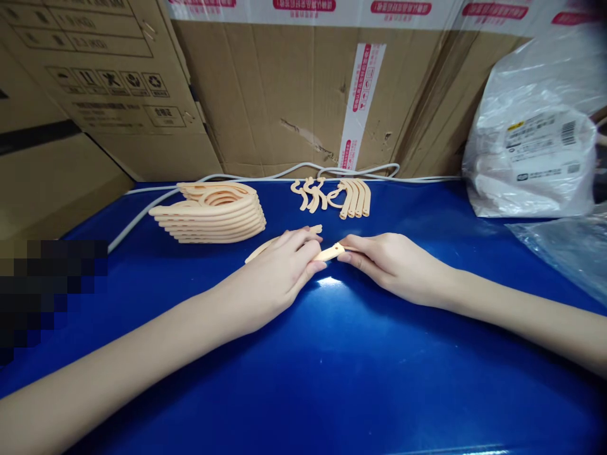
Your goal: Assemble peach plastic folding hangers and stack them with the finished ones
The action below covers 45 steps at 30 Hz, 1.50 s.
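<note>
My left hand (pixel 284 268) is closed round a cream plastic hanger arm (pixel 331 253), whose end with a small hole sticks out to the right past the thumb. Another stretch of cream plastic (pixel 260 251) shows behind the fingers; whether it belongs to the same piece I cannot tell. My right hand (pixel 384 262) pinches a thin cream part (pixel 349 248) against that holed end, mostly hidden by the fingertips. Behind the hands lie several cream hanger hooks (pixel 310 196) and, beside them, several curved hanger arms (pixel 356 199).
A neat stack of cream hanger pieces (pixel 213 218) stands at the left on the blue table (pixel 327 379). A white cable (pixel 265 178) runs along the back before cardboard boxes (pixel 279 95). At the right sits a clear plastic bag (pixel 531 139) with labelled white contents.
</note>
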Tool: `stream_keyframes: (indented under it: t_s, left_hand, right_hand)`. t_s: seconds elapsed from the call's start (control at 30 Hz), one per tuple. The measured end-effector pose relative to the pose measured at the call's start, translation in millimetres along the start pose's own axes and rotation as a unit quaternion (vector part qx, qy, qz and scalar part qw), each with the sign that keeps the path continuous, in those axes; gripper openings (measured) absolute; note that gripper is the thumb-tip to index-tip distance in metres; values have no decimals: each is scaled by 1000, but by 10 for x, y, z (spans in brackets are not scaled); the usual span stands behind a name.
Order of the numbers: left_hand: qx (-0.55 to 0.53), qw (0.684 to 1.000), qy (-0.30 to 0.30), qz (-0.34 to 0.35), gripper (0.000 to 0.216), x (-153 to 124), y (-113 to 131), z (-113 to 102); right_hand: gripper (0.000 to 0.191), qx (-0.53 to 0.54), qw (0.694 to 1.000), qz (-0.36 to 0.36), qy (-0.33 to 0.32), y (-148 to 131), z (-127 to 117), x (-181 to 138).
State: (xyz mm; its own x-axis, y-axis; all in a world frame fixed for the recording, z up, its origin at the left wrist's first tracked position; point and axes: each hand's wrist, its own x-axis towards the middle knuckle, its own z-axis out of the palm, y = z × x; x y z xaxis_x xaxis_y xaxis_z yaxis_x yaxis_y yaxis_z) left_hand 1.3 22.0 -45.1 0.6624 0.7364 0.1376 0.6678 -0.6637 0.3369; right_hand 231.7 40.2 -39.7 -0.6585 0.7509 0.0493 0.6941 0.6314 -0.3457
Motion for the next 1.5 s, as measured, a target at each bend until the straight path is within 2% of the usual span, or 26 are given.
stream_keyframes:
  t_s: [0.5,0.77,0.97,1.17,1.37,1.5]
  left_hand:
    - [47,997,39,41,34,-1,-80,85]
    - [14,994,85,71,33,7,-145,91]
    - [25,996,74,49,35,8,-132,81]
    - [65,992,69,85,29,-8,-157,53]
    - [22,996,45,67,32,-11,-160,40]
    - [7,996,53,71,33,-7,-167,37]
  right_hand:
    - [41,-68,997,-8,30,27,86,12]
    - [41,-23,996,-40,76,32,70,-2]
    - [44,31,997,-41,65,73,90,10]
    - [48,33,995,-67,67,121,104,22]
    - [48,32,993,-84,79,125,112,17]
    - [48,26,993,-84,85,125,122,14]
